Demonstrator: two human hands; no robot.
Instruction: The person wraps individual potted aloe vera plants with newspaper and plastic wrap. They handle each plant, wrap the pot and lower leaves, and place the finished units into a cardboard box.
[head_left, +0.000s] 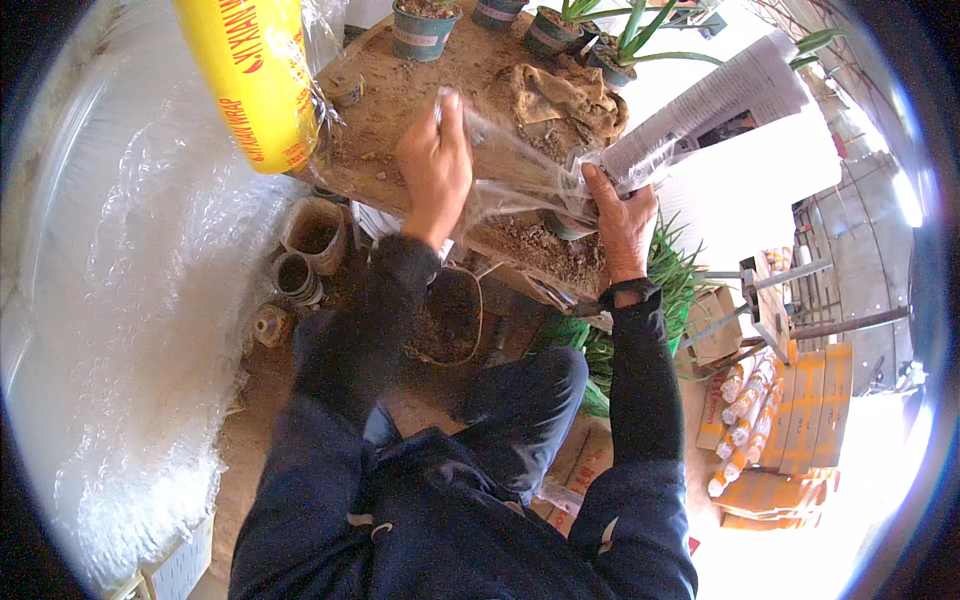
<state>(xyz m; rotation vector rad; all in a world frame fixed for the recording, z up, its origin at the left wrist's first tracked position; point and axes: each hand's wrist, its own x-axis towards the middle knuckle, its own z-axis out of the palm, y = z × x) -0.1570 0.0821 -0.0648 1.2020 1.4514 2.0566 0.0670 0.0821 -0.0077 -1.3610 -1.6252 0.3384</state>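
Note:
My left hand (436, 169) is closed on one end of a stretched strip of clear plastic film (517, 161). The film runs right to the rim of a green plant pot (566, 225) and the base of a newspaper roll (697, 112). That roll slants up to the right, and a green leaf tip (819, 43) sticks out beyond its far end. Around the pot and the base of the roll, my right hand (621, 214) is closed, its thumb on the film. Soil and most of the pot are hidden by film and fingers.
A soil-strewn table (367, 142) bears potted plants (424, 30) and a crumpled brown cloth (566, 97). A yellow roll of wrap (259, 90) stands at upper left. Bubble wrap (150, 300) covers the left side. Cardboard boxes (814, 405) and a soil-filled container (444, 315) are lower down.

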